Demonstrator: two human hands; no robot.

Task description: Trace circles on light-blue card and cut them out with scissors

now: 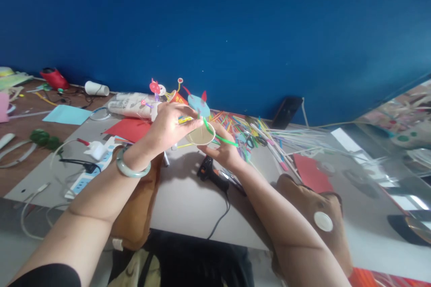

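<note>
A pale paper cup (201, 136), its mouth tipped toward the camera, is held above the grey table (182, 204) between my two hands. My left hand (175, 124) pinches the near-left rim, thumb extended across the top, while my right hand (224, 149) clasps the opposite side; the two hands are apart, both clamped on the cup. A bright green stem (222, 139) runs from the rim across my right fingers, and a blue paper cutout (198, 106) with red horns shows just above.

Below, I see a black-and-orange glue gun (213, 176) lying on the table, its cord trailing toward the edge. Colourful craft sticks (232, 121) spread behind my right hand, near scissors (249, 143). Red paper (130, 129) and a power strip (81, 184) lie to the left, before a deep blue wall (215, 31).
</note>
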